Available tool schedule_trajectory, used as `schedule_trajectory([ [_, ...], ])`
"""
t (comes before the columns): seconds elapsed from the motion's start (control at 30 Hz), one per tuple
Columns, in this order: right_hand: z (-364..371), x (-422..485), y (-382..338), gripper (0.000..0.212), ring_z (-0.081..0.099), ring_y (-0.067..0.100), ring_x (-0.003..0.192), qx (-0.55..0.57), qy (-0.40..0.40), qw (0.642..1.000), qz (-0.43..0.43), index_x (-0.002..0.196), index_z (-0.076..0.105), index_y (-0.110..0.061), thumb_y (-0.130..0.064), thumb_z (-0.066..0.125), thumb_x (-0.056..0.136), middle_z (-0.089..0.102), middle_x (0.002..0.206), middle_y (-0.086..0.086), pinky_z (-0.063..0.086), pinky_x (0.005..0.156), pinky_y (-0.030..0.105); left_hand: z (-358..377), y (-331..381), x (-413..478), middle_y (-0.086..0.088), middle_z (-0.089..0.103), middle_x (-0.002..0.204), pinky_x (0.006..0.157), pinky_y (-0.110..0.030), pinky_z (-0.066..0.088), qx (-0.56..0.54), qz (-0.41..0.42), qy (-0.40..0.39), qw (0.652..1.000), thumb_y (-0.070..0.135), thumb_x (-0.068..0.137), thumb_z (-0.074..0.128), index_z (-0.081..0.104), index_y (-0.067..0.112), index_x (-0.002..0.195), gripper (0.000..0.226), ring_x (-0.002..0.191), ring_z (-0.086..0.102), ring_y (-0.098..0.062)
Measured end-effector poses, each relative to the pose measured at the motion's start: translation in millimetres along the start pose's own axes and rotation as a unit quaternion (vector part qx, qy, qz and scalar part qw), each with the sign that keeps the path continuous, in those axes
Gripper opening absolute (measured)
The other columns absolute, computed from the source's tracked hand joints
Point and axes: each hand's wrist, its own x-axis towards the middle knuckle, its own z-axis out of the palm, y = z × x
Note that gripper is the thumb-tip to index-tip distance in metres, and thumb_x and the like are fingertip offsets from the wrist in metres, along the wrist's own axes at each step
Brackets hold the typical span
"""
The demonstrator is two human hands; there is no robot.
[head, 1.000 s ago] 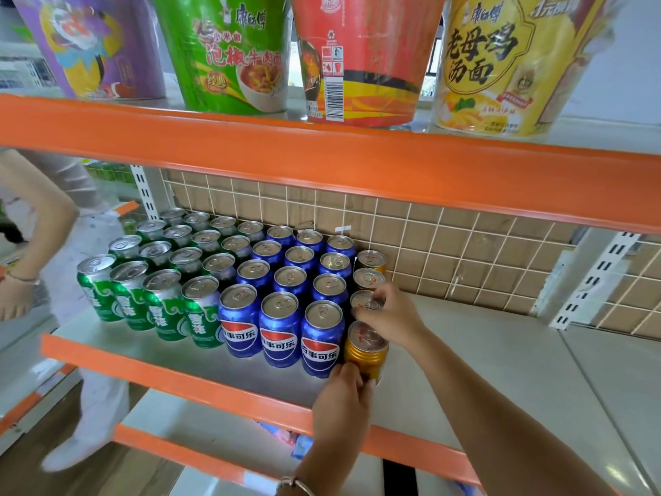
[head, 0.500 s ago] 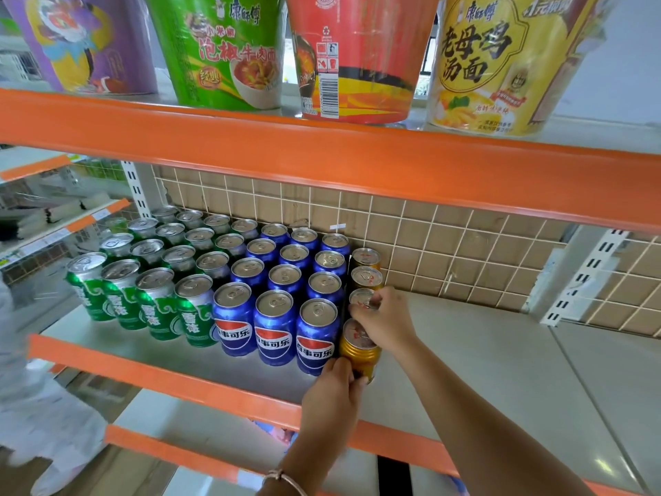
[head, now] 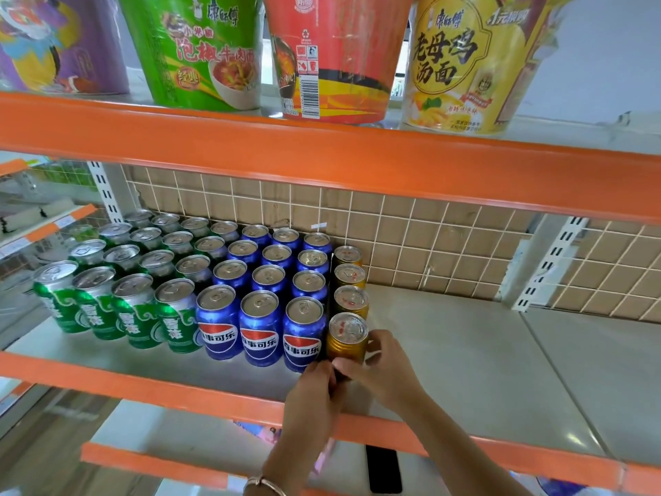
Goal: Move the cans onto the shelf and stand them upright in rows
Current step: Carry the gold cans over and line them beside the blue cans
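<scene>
A gold can [head: 347,337] stands upright at the front of a column of gold cans [head: 349,276] on the grey shelf [head: 465,356]. My left hand [head: 314,399] touches its lower front and my right hand [head: 386,370] wraps its lower right side; both hold it. To the left stand upright rows of blue Pepsi cans [head: 263,327] and green cans [head: 137,309], several deep, reaching the tiled back panel.
An orange shelf lip [head: 179,392] runs along the front edge. The upper orange shelf [head: 322,162] carries large noodle cups [head: 332,55]. The right part of the grey shelf is bare. A white upright bracket [head: 551,259] stands at the back right. A lower shelf sits beneath.
My right hand dropped from the tops of the gold cans to the front can's side. The person at the left has left the view. The camera moved closer.
</scene>
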Motion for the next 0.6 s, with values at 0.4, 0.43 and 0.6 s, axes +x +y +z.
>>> schedule_trajectory([
  [0.4,7,-3,-2,0.060,0.056,0.012,0.103,-0.012,0.029,0.999,-0.015,0.121,0.052,-0.020,-0.035,0.080,0.070,0.061,0.117,-0.003,0.044,0.085,0.023,-1,4,0,0.002,0.062,0.101,0.081,-0.023,0.046,-0.001,0.005,-0.019,1.000,0.027,0.092,0.052,0.040,0.025,0.087,0.013,0.090,0.057,-0.015],
  [0.43,7,-4,-2,0.061,0.056,0.013,0.106,-0.007,0.017,1.000,-0.009,0.123,0.052,-0.020,-0.036,0.079,0.072,0.061,0.119,-0.003,0.044,0.087,0.023,-1,6,-3,0.003,0.062,0.102,0.084,-0.024,0.047,-0.025,0.004,-0.020,0.999,0.028,0.092,0.053,0.042,0.026,0.090,0.012,0.093,0.059,-0.014],
  [0.6,-7,-8,5,0.054,0.052,0.013,0.117,0.036,0.002,0.999,0.022,0.130,0.050,-0.019,-0.034,0.071,0.082,0.056,0.120,-0.007,0.042,0.095,0.023,-2,30,-11,0.014,0.060,0.086,0.084,-0.020,0.051,-0.174,0.030,-0.108,0.978,0.015,0.086,0.061,0.050,0.029,0.086,0.017,0.084,0.060,-0.005],
])
